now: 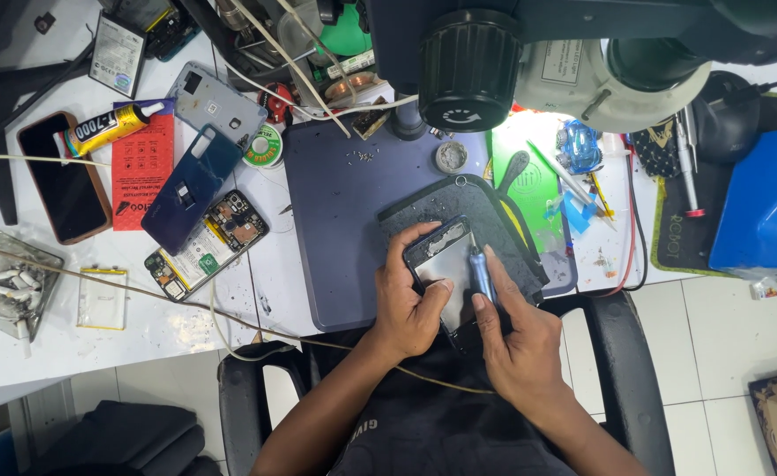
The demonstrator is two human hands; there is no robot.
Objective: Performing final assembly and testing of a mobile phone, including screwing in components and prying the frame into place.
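Head view, nearest the body: the left hand wraps around an opened phone, fingers curled over its far edge and thumb pressed on its metal back, so the grip is closed firmly on the phone. The phone sits at the near edge of a dark grey mat, tilted up off it and partly over the lap. The right hand is closed around a small blue screwdriver, its tip resting on the phone's upper right edge.

A slip looks like the main risk. With the phone propped in one hand rather than lying flat, a hard push could make the tip skid off the screw and scratch the board or nick the left thumb just beside it. A freed screw could also roll off the raised phone and drop between the knees onto the chair.

Farther out, on the purple work mat, a scatter of tiny screws lies loose; a sleeve or elbow could sweep them away. A thin wire runs across the white table and over the left forearm, and could snag as the arm shifts. Beyond the mats, the microscope head overhangs the work, close enough to bump if the hands lift.
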